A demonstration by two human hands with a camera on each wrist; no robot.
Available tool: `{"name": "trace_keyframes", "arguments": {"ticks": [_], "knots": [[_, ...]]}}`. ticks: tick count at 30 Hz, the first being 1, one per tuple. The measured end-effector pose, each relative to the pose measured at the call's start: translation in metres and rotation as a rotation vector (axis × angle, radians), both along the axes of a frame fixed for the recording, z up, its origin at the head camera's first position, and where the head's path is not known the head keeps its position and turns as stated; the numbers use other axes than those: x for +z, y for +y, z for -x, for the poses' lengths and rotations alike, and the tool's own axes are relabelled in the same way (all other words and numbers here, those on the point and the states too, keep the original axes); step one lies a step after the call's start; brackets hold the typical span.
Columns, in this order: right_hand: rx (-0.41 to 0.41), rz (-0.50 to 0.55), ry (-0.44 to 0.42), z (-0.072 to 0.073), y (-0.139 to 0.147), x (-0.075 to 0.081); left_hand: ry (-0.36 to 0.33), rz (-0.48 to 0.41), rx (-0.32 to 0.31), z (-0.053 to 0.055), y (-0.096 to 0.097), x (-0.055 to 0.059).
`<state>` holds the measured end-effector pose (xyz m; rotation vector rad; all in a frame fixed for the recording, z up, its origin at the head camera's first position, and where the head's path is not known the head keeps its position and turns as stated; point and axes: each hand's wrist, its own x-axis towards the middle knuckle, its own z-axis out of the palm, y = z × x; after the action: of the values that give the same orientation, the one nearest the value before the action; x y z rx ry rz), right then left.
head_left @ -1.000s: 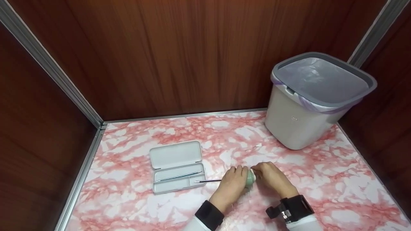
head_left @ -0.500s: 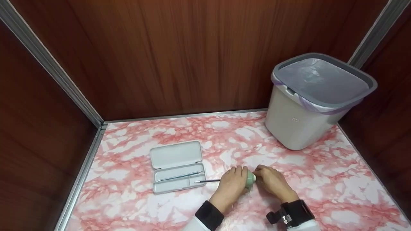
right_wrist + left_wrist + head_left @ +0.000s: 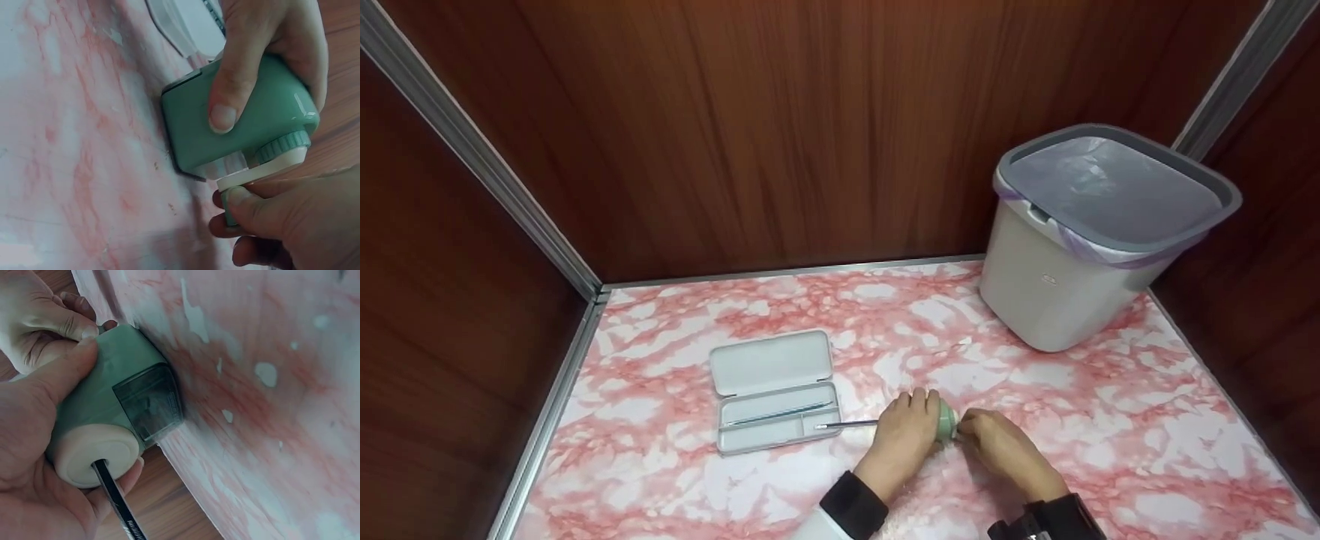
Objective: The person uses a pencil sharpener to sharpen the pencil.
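A green crank pencil sharpener point(image 3: 107, 377) stands on the table, its clear shavings drawer point(image 3: 151, 405) facing away from the palm. My left hand point(image 3: 910, 435) grips the sharpener's body, thumb on one side and fingers round the other. Out of the round cream front sticks a black pencil point(image 3: 117, 500), its tip hidden inside. At the back, my right hand point(image 3: 1003, 450) pinches the small green knob point(image 3: 229, 208) of the cream crank handle point(image 3: 264, 169). To the left lies an open pale grey pencil case point(image 3: 772, 364) with a blue pencil point(image 3: 780, 412) in it.
A grey bin point(image 3: 1050, 285) with a liner bag stands at the back right. Brown wood-look panels point(image 3: 810, 135) enclose the table's back and sides. The red and white marbled tabletop point(image 3: 660, 480) carries small light specks near the sharpener.
My right hand has moved down and slightly right in the head view, turning the crank. The left hand and sharpener stay nearly in place, as does the pencil case.
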<state>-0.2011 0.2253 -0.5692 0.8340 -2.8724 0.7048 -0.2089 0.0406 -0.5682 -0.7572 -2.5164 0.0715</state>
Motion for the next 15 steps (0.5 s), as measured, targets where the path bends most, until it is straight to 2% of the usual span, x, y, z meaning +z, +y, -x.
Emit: {"name": "trace_keyframes", "arguments": {"ticks": [8,15], "knots": [[0.053,-0.022,-0.032,-0.011,0.003,0.011,-0.065,0.017,0.014,0.000,0.004,0.006],[0.039,-0.058,-0.033,-0.019,0.000,0.012,-0.099,0.031,0.016,0.000,0.001,0.006]]}}
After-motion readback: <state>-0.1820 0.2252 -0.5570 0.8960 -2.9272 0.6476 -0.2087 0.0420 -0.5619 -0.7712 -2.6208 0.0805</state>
